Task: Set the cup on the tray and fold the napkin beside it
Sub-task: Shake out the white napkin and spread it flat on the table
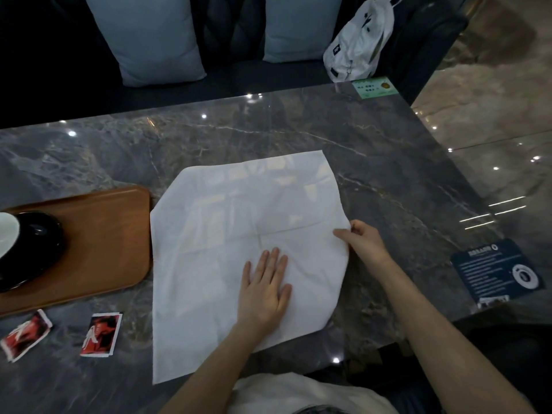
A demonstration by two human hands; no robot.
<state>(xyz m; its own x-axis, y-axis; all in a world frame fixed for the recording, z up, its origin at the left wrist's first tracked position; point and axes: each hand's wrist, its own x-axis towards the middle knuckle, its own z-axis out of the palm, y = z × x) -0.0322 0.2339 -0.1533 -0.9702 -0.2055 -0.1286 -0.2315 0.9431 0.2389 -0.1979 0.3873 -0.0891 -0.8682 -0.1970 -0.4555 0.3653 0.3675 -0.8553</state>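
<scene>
A large white napkin [227,234] lies spread flat on the grey marble table, with fold creases across it. My left hand [265,286] rests palm down on its near right part, fingers spread. My right hand [360,239] pinches the napkin's right edge between thumb and fingers. At the far left a brown wooden tray [110,234] holds a black saucer [35,249], and a cup with a white inside [6,234] stands on it, cut off by the frame edge.
Two red and white sachets [25,334] [101,334] lie near the table's front left. A dark blue card [497,270] sits at the right edge, a green card [375,86] at the far edge. Behind are pale cushions [155,37] and a white bag [358,43].
</scene>
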